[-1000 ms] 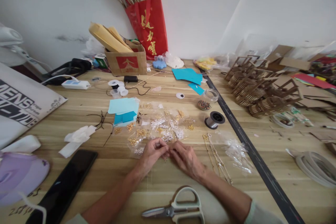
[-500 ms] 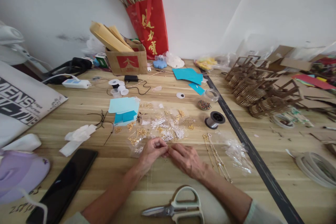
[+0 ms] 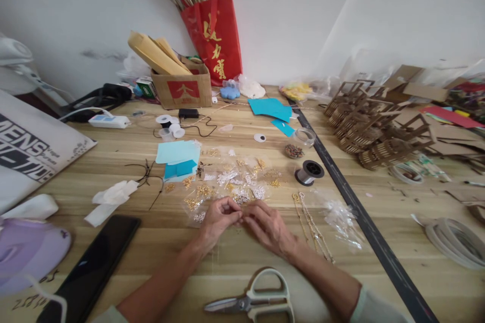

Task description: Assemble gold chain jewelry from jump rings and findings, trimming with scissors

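My left hand (image 3: 220, 220) and my right hand (image 3: 270, 227) meet fingertip to fingertip above the table, both in a closed pinch. Whatever sits between the fingers is too small to name. A thin, pale thread (image 3: 215, 257) seems to hang below my left hand. Just beyond the hands lie small clear bags of gold and silver jewelry findings (image 3: 241, 195). Gold and silver chains (image 3: 312, 227) are laid out to the right of my right hand. Scissors (image 3: 252, 303) with pale handles rest nearer to me, between my forearms.
A wire spool (image 3: 309, 174) stands at the right, near a dish of beads (image 3: 294, 151). Light-blue cards (image 3: 178, 152) lie left of the findings. A black phone (image 3: 93, 267) lies by my left forearm. Brown wooden models (image 3: 373, 131) stand far right; a red bag (image 3: 217, 40) leans at the back.
The fingers of my right hand have shifted slightly, with the knuckles raised a little. My left hand stays almost where it was. Nothing else on the table has visibly moved.
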Motion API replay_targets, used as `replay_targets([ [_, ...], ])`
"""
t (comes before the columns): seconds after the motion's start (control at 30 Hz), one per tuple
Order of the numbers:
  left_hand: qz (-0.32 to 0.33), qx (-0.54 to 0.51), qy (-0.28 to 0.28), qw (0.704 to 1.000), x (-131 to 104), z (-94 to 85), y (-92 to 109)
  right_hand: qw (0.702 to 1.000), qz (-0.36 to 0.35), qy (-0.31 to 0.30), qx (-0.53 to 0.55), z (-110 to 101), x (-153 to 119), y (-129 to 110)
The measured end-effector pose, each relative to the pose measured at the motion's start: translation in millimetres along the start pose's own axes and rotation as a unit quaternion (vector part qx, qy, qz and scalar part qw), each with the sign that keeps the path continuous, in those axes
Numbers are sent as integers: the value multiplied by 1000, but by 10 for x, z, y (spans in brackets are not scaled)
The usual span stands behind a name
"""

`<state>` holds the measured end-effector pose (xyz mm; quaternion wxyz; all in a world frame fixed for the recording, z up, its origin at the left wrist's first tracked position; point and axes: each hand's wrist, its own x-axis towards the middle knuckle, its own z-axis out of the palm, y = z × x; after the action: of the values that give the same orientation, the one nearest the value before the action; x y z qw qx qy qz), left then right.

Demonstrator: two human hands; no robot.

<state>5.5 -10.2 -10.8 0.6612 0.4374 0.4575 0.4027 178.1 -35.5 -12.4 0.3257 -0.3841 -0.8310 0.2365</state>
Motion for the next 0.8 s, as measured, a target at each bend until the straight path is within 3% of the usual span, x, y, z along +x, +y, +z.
replay_targets([
  [0.2,34,23,-8,999,3,14,-1,976,98,46,187,66,34,2],
  [0.43,70,66,-3,995,-22,32,4,900,225,38,371,127,54,45],
  [0.53,110,94,3,989,-40,49,5,877,247,42,410,111,87,37],
  [0.8,193,164,19,967,-69,89,2,853,262,38,450,76,123,44],
])
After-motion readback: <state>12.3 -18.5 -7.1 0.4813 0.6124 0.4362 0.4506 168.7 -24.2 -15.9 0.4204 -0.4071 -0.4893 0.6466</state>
